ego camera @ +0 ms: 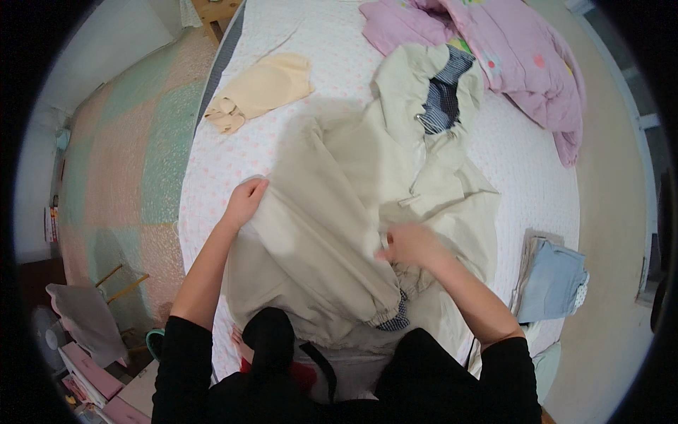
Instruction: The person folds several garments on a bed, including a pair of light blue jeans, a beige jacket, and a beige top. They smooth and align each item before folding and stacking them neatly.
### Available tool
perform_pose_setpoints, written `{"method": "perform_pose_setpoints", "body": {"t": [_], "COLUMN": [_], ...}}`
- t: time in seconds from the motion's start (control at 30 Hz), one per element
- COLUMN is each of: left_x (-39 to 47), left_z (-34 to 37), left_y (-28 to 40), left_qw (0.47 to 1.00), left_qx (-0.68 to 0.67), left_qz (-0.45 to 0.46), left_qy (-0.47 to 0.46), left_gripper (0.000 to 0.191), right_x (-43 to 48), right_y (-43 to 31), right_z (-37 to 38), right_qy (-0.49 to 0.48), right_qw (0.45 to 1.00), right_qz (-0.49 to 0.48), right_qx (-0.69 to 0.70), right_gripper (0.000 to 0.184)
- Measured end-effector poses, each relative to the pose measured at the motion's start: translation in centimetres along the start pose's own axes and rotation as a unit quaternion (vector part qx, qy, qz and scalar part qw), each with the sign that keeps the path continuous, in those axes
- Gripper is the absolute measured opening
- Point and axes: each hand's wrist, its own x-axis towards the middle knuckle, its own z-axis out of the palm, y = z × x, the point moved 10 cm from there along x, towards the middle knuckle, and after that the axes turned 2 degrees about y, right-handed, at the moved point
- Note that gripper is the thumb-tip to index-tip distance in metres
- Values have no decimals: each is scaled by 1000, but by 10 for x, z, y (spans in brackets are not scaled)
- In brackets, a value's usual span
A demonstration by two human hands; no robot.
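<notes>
A beige hooded jacket (pixel 339 212) lies spread on the bed, its hood (pixel 392 69) pointing away from me and showing a striped dark lining (pixel 445 98). A zip (pixel 418 169) runs down from the neck. One sleeve lies folded diagonally across the body, with its gathered cuff (pixel 384 316) near my knees and checked lining showing there. At the left edge of the jacket, my left hand (pixel 246 201) pinches the fabric. My right hand (pixel 416 245) is blurred over the middle of the jacket, beside the folded sleeve; whether its fingers hold cloth is unclear.
A folded cream garment (pixel 270 87) lies at the bed's upper left. A pink quilt (pixel 519 58) is heaped at the upper right. Folded clothes (pixel 553 281) are stacked at the right edge of the white patterned bed sheet (pixel 328 32). A covered chair (pixel 87 323) stands lower left.
</notes>
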Motion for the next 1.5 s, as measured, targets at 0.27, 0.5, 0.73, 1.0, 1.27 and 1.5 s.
{"method": "perform_pose_setpoints", "body": {"t": [0.27, 0.5, 0.73, 1.0, 1.27, 1.5], "left_x": [5, -15, -8, -18, -158, -160], "left_z": [21, 4, 8, 3, 191, 227], "left_y": [-6, -11, -6, 122, 185, 157], "left_qw": [981, 995, 986, 946, 729, 691], "left_qx": [-38, 43, 152, 215, 185, 249], "left_qz": [-112, -93, -61, 234, 503, 524], "left_qy": [-153, 6, 14, 63, -425, -432], "left_gripper": [41, 42, 40, 68, 87, 72], "right_x": [136, 201, 190, -21, -127, -105], "right_y": [-84, -76, -56, -1, 3, 20], "right_z": [-109, -116, -131, -75, 56, 59], "right_qy": [295, 206, 360, 440, 380, 415], "right_qw": [936, 815, 873, 867, 918, 901], "right_qz": [6, -84, -14, 30, -24, -65], "right_qx": [194, 536, 330, 231, 108, 107], "right_gripper": [48, 23, 20, 32, 48, 38]}}
